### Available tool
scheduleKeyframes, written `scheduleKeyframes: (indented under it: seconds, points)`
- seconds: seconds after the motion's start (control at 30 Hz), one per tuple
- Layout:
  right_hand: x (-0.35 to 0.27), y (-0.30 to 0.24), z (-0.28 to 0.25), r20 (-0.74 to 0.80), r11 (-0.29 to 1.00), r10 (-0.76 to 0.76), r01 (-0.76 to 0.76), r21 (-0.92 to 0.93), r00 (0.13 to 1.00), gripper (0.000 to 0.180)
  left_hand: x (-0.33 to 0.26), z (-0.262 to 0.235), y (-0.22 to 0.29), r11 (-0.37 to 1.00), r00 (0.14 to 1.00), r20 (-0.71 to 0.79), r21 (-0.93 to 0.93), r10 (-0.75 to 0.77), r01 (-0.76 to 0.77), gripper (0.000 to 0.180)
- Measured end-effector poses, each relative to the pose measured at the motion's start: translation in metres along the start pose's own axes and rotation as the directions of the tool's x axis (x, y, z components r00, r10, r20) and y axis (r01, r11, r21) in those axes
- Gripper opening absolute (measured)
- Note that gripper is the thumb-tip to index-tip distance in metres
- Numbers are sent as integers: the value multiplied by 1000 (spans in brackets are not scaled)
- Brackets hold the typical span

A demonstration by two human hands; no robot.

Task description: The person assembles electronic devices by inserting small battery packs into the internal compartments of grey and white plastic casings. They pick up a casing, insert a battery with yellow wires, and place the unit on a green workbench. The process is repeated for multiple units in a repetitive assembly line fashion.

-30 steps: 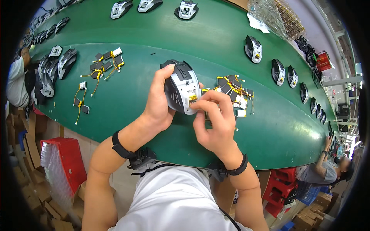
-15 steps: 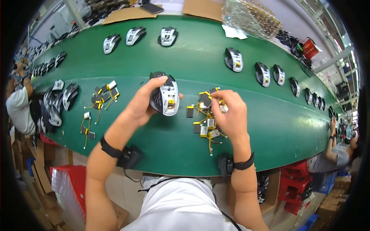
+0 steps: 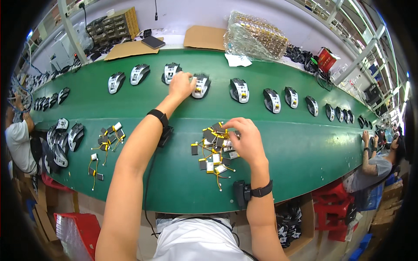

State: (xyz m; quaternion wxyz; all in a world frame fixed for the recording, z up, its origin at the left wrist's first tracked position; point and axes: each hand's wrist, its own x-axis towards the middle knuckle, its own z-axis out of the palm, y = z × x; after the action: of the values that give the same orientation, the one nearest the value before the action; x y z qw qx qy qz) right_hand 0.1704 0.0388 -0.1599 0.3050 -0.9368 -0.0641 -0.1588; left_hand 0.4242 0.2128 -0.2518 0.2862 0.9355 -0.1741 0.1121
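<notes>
My left hand (image 3: 181, 85) reaches to the far part of the green table. Its curled fingers are at the left side of a half-assembled computer mouse (image 3: 201, 87), black and silver with a yellow-taped battery inside, slightly blurred. Another open mouse (image 3: 170, 72) is partly hidden behind that hand. My right hand (image 3: 246, 138) is bent over a pile of small flat batteries (image 3: 216, 159) with yellow tape and thin wires. Thumb and forefinger close around a battery at the pile's upper right; the fingers mostly cover it.
Two mice (image 3: 139, 74) stand at the far left. A row of mice (image 3: 272, 101) curves off to the right. Smaller groups of batteries (image 3: 104, 139) and stacked mice (image 3: 58, 143) lie at left. Bubble wrap (image 3: 257, 37) and cardboard (image 3: 204, 38) line the back. Co-workers sit at both sides.
My left hand has carried the mouse from the near middle to the far row. My right hand stays over the battery pile. The view has tilted up, showing more of the wall.
</notes>
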Motion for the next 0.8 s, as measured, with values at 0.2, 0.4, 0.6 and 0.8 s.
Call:
scheduleKeyframes:
  seconds: [0.2,0.4,0.6,0.8]
  points:
    - [-9,36,-13,174,987,153,-157,11,973,17,21,-15,-18,953,966,-221,239,-134,187,63]
    - [-6,23,-10,417,980,58,-131,148,907,18,33,-5,-51,916,912,125,150,-391,372,87]
    - [6,13,3,259,969,-116,53,241,959,11,27,-42,-70,969,967,93,-46,-237,242,86]
    - [-8,11,10,154,847,122,-183,498,981,12,-39,-60,-5,402,960,256,-872,-115,280,75]
